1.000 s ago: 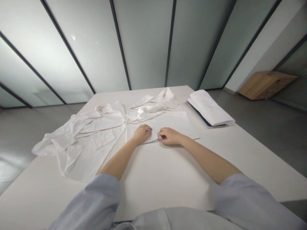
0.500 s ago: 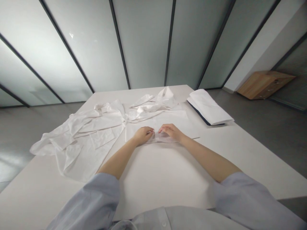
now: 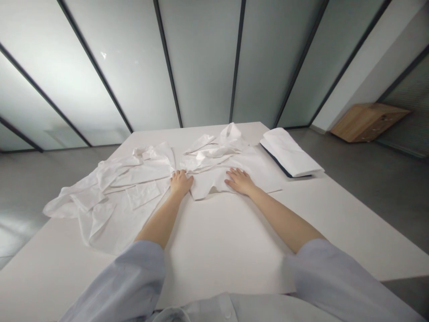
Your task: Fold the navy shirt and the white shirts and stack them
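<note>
A thin white garment (image 3: 134,174) lies spread and rumpled across the table, with what looks like a patch pocket on its left part. My left hand (image 3: 180,183) rests on it near the middle, fingers out and slightly apart, beside the gathered part. My right hand (image 3: 240,180) lies flat with spread fingers on the smoother panel (image 3: 209,181) to the right. Between the hands, the panel's near edge is slightly lifted and wavy. Some cloth under both palms is hidden.
The white table (image 3: 228,241) stretches to both sides and towards me. At the right lies a folded white cloth (image 3: 290,152) over something dark. Frosted glass panels (image 3: 204,62) stand behind the table, and a wooden cabinet (image 3: 365,123) sits on the floor at far right.
My hands were close together with curled fingers at the cloth's near edge. The left has moved left and flattened; the right has opened onto the panel. The near edge has shifted.
</note>
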Tool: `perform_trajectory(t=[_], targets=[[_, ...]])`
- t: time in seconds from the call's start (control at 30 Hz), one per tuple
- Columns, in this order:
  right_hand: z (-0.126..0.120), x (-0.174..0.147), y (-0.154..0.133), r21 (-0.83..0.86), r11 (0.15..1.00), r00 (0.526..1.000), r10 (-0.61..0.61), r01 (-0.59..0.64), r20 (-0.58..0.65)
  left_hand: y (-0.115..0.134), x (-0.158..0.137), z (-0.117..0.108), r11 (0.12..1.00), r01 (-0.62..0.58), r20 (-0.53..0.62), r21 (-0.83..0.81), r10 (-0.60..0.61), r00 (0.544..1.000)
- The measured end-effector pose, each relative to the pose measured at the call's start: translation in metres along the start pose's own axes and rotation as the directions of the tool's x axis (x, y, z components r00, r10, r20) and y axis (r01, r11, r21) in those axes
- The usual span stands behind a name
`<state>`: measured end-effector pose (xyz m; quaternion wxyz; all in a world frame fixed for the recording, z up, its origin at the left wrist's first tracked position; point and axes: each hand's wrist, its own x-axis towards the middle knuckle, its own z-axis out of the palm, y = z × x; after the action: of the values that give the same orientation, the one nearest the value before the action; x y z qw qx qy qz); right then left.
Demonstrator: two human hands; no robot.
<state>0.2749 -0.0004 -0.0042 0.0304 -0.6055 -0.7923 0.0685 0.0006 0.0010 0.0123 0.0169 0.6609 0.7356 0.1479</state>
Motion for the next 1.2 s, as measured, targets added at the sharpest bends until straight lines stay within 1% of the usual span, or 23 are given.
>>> perform_trajectory(t=[0.07, 0.1, 0.2, 0.27, 0.33, 0.37, 0.43, 0.5, 0.53, 0.57, 0.67, 0.7, 0.77, 0.83, 0.9, 0.93, 0.97, 1.0, 1.03, 1.07, 1.1, 1.13, 1.2], targets=[[0.0, 0.001, 0.007, 0.002, 1.0, 0.999, 0.031, -0.031, -0.017, -0.004, 0.002, -0.001, 0.997, 0.079, -0.012, 0.025, -0.078, 0.997], [0.0, 0.001, 0.009, 0.003, 0.999, 0.999, 0.035, -0.034, -0.022, -0.004, 0.002, -0.001, 0.995, 0.087, -0.013, 0.042, -0.086, 0.996], [0.0, 0.0, 0.012, 0.005, 1.0, 0.999, 0.03, -0.03, -0.031, -0.001, 0.002, 0.002, 0.999, 0.002, -0.001, 0.052, -0.002, 1.0], [0.0, -0.001, 0.01, 0.005, 1.0, 0.999, 0.03, -0.03, -0.031, 0.003, 0.003, 0.007, 0.996, -0.072, 0.026, -0.053, 0.073, 0.997], [0.0, -0.001, 0.009, 0.002, 0.999, 0.999, 0.032, -0.032, -0.024, 0.006, 0.005, 0.013, 0.948, -0.106, 0.076, -0.301, 0.134, 0.988], [0.0, -0.002, 0.008, -0.001, 0.999, 0.999, 0.032, -0.032, -0.022, 0.008, 0.007, 0.016, 0.881, -0.099, 0.098, -0.462, 0.162, 0.982], [0.0, -0.002, 0.007, -0.006, 1.0, 0.999, 0.027, -0.027, -0.019, 0.01, 0.01, 0.019, 0.666, -0.046, 0.122, -0.744, 0.204, 0.971], [0.001, -0.001, 0.007, -0.009, 1.0, 1.0, 0.021, -0.021, -0.017, 0.01, 0.012, 0.018, 0.466, 0.03, 0.147, -0.884, 0.217, 0.965], [0.001, -0.001, 0.006, -0.009, 1.0, 1.0, 0.019, -0.019, -0.016, 0.01, 0.011, 0.017, 0.412, 0.063, 0.165, -0.909, 0.215, 0.963], [0.002, -0.001, 0.006, -0.009, 1.0, 1.0, 0.018, -0.018, -0.015, 0.01, 0.011, 0.014, 0.388, 0.089, 0.183, -0.918, 0.214, 0.959], [0.003, 0.0, 0.005, -0.01, 1.0, 1.0, 0.014, -0.015, -0.014, 0.009, 0.009, 0.007, 0.366, 0.135, 0.226, -0.921, 0.219, 0.949], [0.003, 0.0, 0.005, -0.01, 1.0, 1.0, 0.012, -0.012, -0.014, 0.009, 0.009, 0.004, 0.339, 0.156, 0.24, -0.928, 0.221, 0.945], [0.003, -0.001, 0.004, -0.01, 1.0, 1.0, 0.011, -0.011, -0.014, 0.007, 0.011, 0.001, 0.227, 0.216, 0.263, -0.95, 0.201, 0.944], [0.002, -0.002, 0.004, -0.007, 1.0, 1.0, 0.009, -0.009, -0.016, 0.002, 0.017, -0.002, 0.077, 0.28, 0.288, -0.957, 0.134, 0.948], [0.001, -0.002, 0.005, 0.0, 1.0, 1.0, 0.002, -0.002, -0.022, -0.006, 0.024, -0.005, -0.035, 0.317, 0.317, -0.948, 0.011, 0.948], [0.001, -0.003, 0.005, 0.006, 1.0, 1.0, -0.004, 0.004, -0.026, -0.011, 0.027, -0.006, -0.062, 0.322, 0.325, -0.945, -0.063, 0.943], [0.001, -0.003, 0.005, 0.012, 1.0, 0.999, -0.009, 0.009, -0.031, -0.016, 0.029, -0.008, -0.064, 0.323, 0.329, -0.944, -0.128, 0.936], [0.002, -0.003, 0.006, 0.018, 1.0, 0.999, -0.012, 0.013, -0.037, -0.021, 0.031, -0.011, -0.038, 0.328, 0.33, -0.944, -0.165, 0.93], [0.002, -0.003, 0.006, 0.022, 1.0, 0.999, -0.013, 0.014, -0.044, -0.027, 0.032, -0.013, 0.017, 0.339, 0.332, -0.941, -0.17, 0.928], [0.002, -0.003, 0.006, 0.025, 1.0, 0.999, -0.009, 0.011, -0.054, -0.032, 0.033, -0.017, 0.106, 0.359, 0.343, -0.927, -0.144, 0.928], [0.002, -0.003, 0.005, 0.024, 1.0, 0.998, -0.004, 0.006, -0.063, -0.036, 0.033, -0.021, 0.237, 0.378, 0.364, -0.895, -0.102, 0.926], [0.002, -0.003, 0.004, 0.02, 1.0, 0.997, 0.001, 0.0, -0.074, -0.04, 0.032, -0.025, 0.404, 0.377, 0.384, -0.833, -0.067, 0.921], [-0.001, -0.004, 0.001, 0.002, 1.0, 0.996, 0.001, -0.001, -0.093, -0.045, 0.032, -0.035, 0.757, 0.271, 0.346, -0.595, -0.063, 0.936]])
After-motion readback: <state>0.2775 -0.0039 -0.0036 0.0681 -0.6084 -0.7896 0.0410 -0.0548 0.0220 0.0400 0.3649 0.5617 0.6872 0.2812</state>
